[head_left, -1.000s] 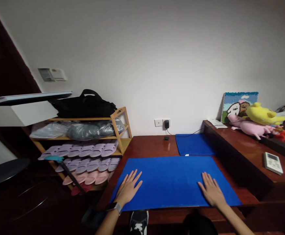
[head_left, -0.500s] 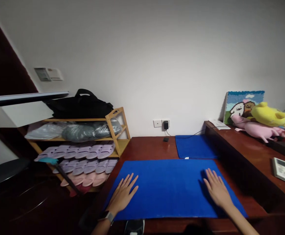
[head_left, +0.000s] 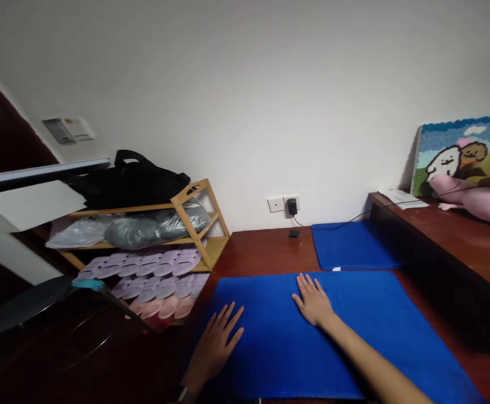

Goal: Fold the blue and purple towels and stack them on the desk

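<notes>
A large blue cloth [head_left: 270, 336] lies spread flat over the reddish-brown wooden desk [head_left: 265, 251]. My left hand [head_left: 214, 348] rests at the cloth's left side, palm down with fingers spread, and holds nothing. Near the middle of the far edge, my right hand [head_left: 313, 300] lies palm down, fingers stretched out, with nothing in it. Just beyond the large cloth is a smaller folded blue cloth [head_left: 354, 245] with a white tag on its near edge. Neither hand touches it.
A raised ledge [head_left: 459, 235] along the right holds plush toys [head_left: 476, 196], a picture panel [head_left: 450, 157] and papers [head_left: 402, 198]. A black adapter [head_left: 292, 207] is plugged into the wall, its cord running right. Left stand a shoe rack [head_left: 202, 247] with slippers and a stool [head_left: 26, 306].
My right hand has moved left and away from me, from the cloth's right side to its far edge near the middle. My left hand stays at the left side. The view has shifted.
</notes>
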`<act>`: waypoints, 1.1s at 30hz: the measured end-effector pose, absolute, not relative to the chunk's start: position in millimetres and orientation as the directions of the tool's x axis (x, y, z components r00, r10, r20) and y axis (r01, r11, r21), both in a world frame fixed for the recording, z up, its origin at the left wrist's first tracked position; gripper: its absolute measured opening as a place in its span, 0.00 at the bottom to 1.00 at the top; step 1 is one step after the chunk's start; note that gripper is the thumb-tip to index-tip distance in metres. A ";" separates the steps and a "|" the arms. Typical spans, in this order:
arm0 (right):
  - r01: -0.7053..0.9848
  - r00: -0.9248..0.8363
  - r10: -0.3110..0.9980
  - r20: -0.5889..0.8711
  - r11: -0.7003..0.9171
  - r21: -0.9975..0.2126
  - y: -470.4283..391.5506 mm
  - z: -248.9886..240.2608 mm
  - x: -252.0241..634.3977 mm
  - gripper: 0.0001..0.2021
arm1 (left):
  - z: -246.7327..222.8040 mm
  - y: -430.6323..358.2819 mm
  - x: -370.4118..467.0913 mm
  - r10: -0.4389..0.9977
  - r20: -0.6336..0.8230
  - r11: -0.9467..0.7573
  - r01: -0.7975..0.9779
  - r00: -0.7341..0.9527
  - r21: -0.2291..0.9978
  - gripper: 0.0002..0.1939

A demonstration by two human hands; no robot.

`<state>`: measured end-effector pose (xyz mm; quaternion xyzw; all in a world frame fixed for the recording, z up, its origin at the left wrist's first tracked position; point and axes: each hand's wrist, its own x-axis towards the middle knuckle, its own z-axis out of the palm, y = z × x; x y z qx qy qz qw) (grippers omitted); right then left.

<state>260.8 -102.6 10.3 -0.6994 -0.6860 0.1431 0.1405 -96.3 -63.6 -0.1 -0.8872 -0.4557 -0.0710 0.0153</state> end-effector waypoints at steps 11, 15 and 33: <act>0.858 0.469 0.883 -0.033 -0.464 -0.222 -194.3 -32.4 526.4 0.38 | -4.7 -58.7 -99.3 0.813 0.135 -0.575 0.818 0.567 0.024 0.28; 0.864 0.446 0.894 0.027 -0.423 -0.272 -196.4 -49.2 541.0 0.40 | 5.2 -63.6 -94.0 0.844 0.076 -0.534 0.844 0.530 0.045 0.28; 0.842 0.467 0.874 0.134 -0.394 -0.368 -191.6 -87.7 557.6 0.44 | 31.8 41.6 -54.4 0.863 0.075 -0.504 0.861 0.499 0.067 0.28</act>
